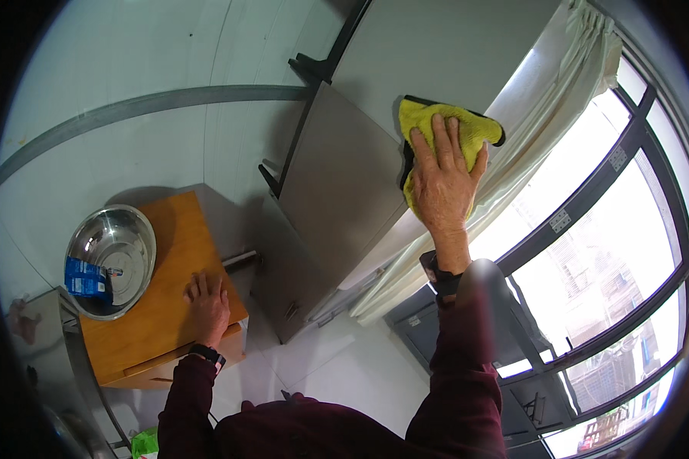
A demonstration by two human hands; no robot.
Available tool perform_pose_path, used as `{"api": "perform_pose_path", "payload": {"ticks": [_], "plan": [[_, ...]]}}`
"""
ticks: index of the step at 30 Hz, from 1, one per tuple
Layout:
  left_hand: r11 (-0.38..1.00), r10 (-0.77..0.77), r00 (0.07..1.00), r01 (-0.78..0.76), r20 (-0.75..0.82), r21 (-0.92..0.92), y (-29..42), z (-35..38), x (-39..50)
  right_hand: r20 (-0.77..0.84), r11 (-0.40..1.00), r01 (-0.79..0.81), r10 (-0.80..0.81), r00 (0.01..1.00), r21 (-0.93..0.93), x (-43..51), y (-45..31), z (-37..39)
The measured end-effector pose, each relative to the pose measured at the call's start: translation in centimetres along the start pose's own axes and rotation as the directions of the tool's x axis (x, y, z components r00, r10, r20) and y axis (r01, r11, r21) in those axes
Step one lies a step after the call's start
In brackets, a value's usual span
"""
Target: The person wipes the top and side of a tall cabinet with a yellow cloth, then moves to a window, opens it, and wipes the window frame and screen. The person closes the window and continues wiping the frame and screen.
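Observation:
A yellow microfibre cloth with black edging lies against the flat grey panel of a tall cabinet or appliance, near its edge by the curtain. My right hand presses the cloth there, fingers spread over it and thumb along its right side. On the orange wooden top of a low cabinet rests my left hand, palm down and holding nothing. A round stainless steel basin stands on that same top, left of this hand. Inside the basin is a blue printed packet.
Black brackets or handles jut from the grey unit's left edge. A cream curtain hangs close to my right hand, before a dark-framed window. Pale floor tiles lie below. A green bag sits at lower left.

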State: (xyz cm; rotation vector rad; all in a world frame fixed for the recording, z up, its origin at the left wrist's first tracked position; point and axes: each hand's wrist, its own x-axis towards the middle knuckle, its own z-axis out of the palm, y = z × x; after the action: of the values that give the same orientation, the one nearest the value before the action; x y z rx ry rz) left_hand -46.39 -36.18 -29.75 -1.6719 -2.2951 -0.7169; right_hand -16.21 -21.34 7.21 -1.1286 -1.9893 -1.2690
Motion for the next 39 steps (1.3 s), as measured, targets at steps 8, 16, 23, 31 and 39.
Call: {"api": "perform_pose_path", "payload": {"ticks": [8,16,23,31,39], "plan": [[1.000,-0.004,0.999,0.004,-0.048,-0.003,-0.3,1.4,-0.3,-0.221,0.992,-0.027,-0.001,0.975,-0.125,7.7,3.5,-3.8],[1.000,0.009,0.998,-0.010,-0.058,-0.009,-0.4,1.6,-0.4,-0.349,0.986,-0.001,-0.057,0.935,-0.165,14.3,6.6,-4.6],[1.000,-0.002,1.000,0.002,-0.024,-0.005,-0.1,0.6,-0.3,0.004,0.972,0.165,-0.167,0.986,-0.168,8.3,1.5,-2.4],[1.000,0.001,1.000,-0.001,-0.029,-0.012,-0.4,0.9,-0.6,-0.138,0.984,0.118,-0.137,0.981,-0.135,7.2,2.8,-3.5],[1.000,0.000,1.000,0.000,-0.028,-0.010,-0.4,0.3,-0.7,-0.344,0.916,-0.128,-0.011,0.939,-0.379,18.5,7.5,-6.8]]}}
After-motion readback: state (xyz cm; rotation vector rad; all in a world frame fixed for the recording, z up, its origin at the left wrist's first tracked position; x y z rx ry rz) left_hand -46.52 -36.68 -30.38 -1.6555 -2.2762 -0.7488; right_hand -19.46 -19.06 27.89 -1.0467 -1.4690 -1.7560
